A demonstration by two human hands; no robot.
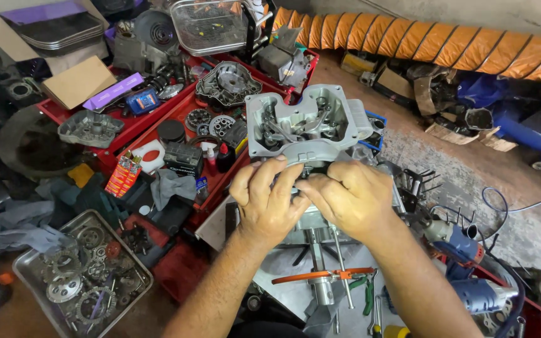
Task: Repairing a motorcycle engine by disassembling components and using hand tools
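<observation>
- Grey cast aluminium fills the middle of my view: an engine cylinder head [308,125], open side up, with its valve gear showing inside, sits on top of the engine block [311,225] in front of me.
- My left hand [269,199] grips the near lower edge of the head, fingers curled up against the casting.
- My right hand [349,197] is closed on the same near edge, just beside the left; the fingertips of both hands meet under the head's rim.
- Long studs [340,263] run down from the block below my hands, and an orange-handled tool [320,275] lies across them.
- To my left, a red tray [211,181] holds gears, a black box and small bottles.
- Nearer me on the left, a metal tray [32,263] is packed with sprockets and clutch parts.
- To my right, a blue power tool [455,241] lies on the floor.
- An orange ribbed duct [439,40] runs along the far wall.
</observation>
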